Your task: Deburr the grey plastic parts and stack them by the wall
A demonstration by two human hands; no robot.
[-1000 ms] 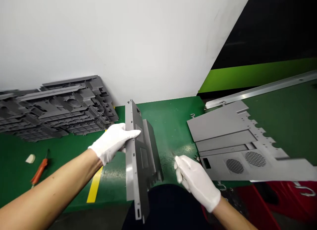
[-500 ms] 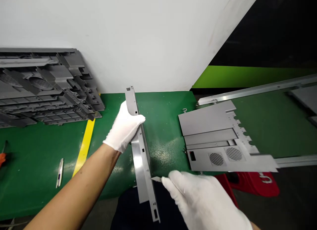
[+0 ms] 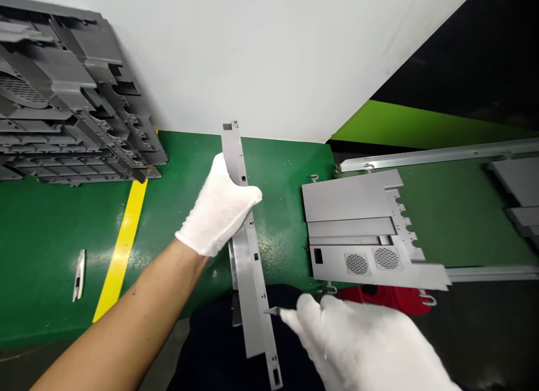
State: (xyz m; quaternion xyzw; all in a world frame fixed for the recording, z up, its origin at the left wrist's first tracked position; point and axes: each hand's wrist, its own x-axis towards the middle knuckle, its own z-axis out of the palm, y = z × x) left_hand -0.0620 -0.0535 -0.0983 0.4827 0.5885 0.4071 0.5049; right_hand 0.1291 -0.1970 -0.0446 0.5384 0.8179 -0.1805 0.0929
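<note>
My left hand (image 3: 225,208), in a white glove, is closed round a long, narrow grey panel (image 3: 252,292) with small square holes along its edge strip. The panel is held lengthwise, its far end over the green table and its near end over my lap. In my white-gloved right hand (image 3: 353,335) is a knife (image 3: 273,310) with a short pointed blade; the fingers hide its handle. The blade tip meets or overlaps the panel's right edge strip in view; contact cannot be made out for certain.
Grey moulded panels (image 3: 84,110) are stacked at the left of the green table (image 3: 189,155), against a white wall. A slim white tool (image 3: 79,276) lies near yellow tape (image 3: 122,250). At right, a grey panel with round grilles (image 3: 349,205) lies before a railed green belt (image 3: 455,211).
My view has shifted, and the orange item at the far left is out of sight. The held panel has turned slightly. The blade tip stays by its right edge, a little lower.
</note>
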